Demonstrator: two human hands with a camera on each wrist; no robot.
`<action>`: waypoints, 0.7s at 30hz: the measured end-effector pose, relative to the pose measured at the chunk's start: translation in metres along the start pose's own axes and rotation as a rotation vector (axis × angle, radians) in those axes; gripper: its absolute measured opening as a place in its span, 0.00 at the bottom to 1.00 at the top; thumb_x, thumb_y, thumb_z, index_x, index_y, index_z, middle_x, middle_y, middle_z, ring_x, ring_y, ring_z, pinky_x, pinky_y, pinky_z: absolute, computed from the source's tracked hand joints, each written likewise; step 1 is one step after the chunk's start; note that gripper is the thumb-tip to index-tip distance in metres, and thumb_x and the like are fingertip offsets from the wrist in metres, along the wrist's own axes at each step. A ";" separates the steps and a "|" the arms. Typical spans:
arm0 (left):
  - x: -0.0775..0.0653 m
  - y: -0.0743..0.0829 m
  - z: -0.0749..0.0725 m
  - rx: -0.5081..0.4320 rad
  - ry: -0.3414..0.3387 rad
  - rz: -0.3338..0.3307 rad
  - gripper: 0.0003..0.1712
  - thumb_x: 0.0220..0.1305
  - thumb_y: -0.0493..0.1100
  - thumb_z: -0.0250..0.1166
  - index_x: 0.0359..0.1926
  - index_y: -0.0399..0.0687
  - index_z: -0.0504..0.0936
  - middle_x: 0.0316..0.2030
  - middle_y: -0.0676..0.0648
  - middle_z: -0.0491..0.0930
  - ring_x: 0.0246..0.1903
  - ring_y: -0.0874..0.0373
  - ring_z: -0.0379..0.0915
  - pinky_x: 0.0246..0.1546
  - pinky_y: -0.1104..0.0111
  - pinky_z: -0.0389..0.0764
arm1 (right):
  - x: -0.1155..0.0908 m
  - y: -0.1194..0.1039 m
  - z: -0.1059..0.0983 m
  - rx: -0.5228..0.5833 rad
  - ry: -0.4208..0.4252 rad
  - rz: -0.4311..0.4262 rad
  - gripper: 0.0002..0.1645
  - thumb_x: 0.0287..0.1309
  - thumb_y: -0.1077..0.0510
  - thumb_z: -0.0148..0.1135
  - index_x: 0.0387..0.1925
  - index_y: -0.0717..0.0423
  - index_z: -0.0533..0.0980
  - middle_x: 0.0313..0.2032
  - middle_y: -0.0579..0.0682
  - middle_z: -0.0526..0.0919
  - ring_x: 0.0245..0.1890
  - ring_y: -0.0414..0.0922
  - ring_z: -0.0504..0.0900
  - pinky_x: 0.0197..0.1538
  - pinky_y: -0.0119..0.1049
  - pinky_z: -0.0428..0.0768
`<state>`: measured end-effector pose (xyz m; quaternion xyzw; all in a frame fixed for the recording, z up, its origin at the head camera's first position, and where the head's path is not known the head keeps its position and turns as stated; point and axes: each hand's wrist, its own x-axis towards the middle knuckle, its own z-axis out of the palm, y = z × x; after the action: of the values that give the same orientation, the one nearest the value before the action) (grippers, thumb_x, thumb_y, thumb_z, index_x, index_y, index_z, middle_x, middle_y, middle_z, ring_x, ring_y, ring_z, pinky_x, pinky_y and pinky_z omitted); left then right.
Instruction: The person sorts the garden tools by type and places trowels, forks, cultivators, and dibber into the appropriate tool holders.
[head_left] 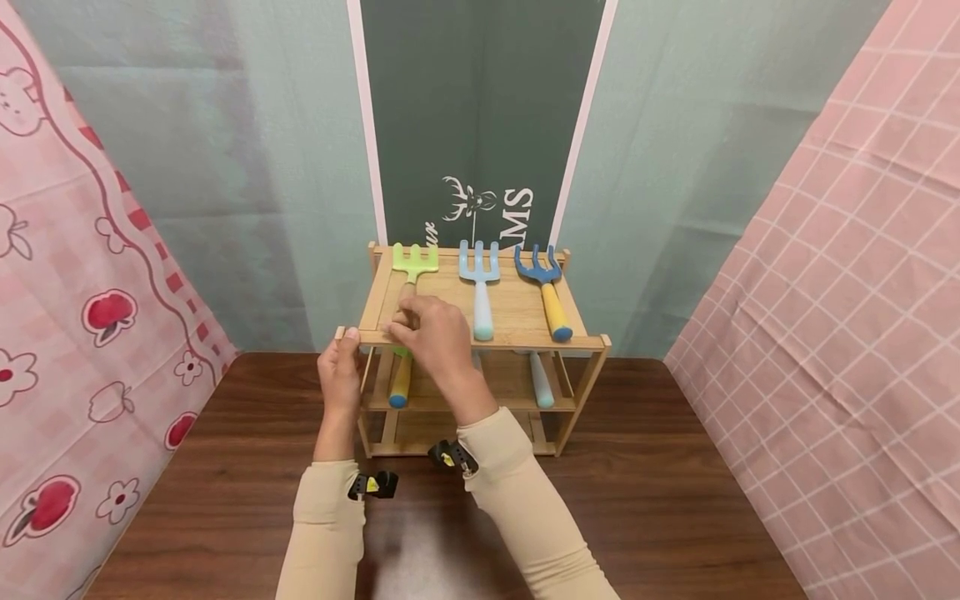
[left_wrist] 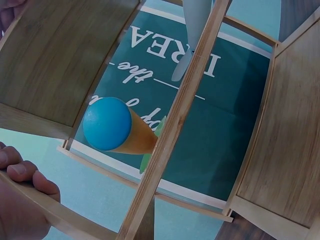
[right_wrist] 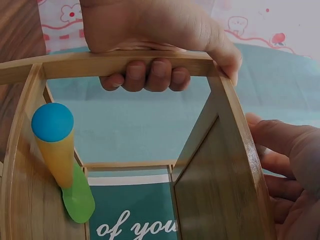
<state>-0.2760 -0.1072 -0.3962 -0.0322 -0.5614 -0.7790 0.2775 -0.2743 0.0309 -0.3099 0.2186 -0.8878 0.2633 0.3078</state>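
Observation:
A small wooden shelf rack (head_left: pixel 517 340) stands on the table with toy garden tools on it. My left hand (head_left: pixel 341 371) grips its left front post; in the right wrist view the fingers (right_wrist: pixel 158 75) curl round the wood. My right hand (head_left: pixel 435 337) is over the top shelf, fingers curled at the handle of a green garden fork (head_left: pixel 415 262), mostly covering that handle. To its right lie a light blue garden fork (head_left: pixel 480 267) and a dark blue hand rake (head_left: pixel 540 271) with a yellow handle.
On the middle shelf lie a green-bladed trowel (right_wrist: pixel 55 150) with a yellow handle and blue end, and a tool with a pale blue handle (head_left: pixel 542 379). A dark printed banner (head_left: pixel 480 108) hangs behind the rack. Pink cloths (head_left: pixel 862 292) flank the brown table (head_left: pixel 660 483).

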 end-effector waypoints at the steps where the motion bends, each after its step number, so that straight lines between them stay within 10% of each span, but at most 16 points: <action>1: 0.000 0.000 0.000 -0.004 -0.007 0.000 0.19 0.65 0.40 0.52 0.16 0.51 0.71 0.10 0.58 0.56 0.12 0.67 0.47 0.15 0.74 0.50 | 0.000 0.000 0.000 0.000 -0.005 0.000 0.15 0.44 0.48 0.73 0.30 0.53 0.82 0.21 0.44 0.76 0.22 0.39 0.70 0.27 0.31 0.70; 9: 0.000 0.001 0.002 -0.019 -0.021 -0.014 0.21 0.65 0.38 0.52 0.15 0.35 0.62 0.09 0.57 0.56 0.11 0.67 0.47 0.14 0.73 0.50 | -0.003 0.001 0.000 0.014 -0.018 0.007 0.16 0.45 0.46 0.72 0.27 0.54 0.80 0.19 0.44 0.71 0.20 0.39 0.67 0.25 0.30 0.67; 16: -0.001 0.001 0.001 -0.011 -0.022 0.004 0.21 0.66 0.40 0.52 0.15 0.47 0.63 0.08 0.58 0.56 0.11 0.67 0.46 0.13 0.74 0.50 | -0.009 0.003 -0.001 0.057 0.001 -0.005 0.15 0.51 0.48 0.69 0.26 0.55 0.78 0.20 0.46 0.73 0.21 0.40 0.69 0.26 0.31 0.67; 21: -0.001 0.004 -0.001 -0.001 -0.015 0.012 0.22 0.66 0.41 0.53 0.14 0.48 0.62 0.08 0.58 0.55 0.10 0.68 0.46 0.12 0.75 0.49 | -0.027 0.007 -0.007 0.151 0.193 -0.112 0.12 0.53 0.56 0.67 0.35 0.61 0.82 0.32 0.52 0.83 0.31 0.44 0.80 0.38 0.34 0.77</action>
<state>-0.2730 -0.1081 -0.3936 -0.0415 -0.5628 -0.7774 0.2778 -0.2559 0.0468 -0.3261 0.2641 -0.8181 0.3317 0.3885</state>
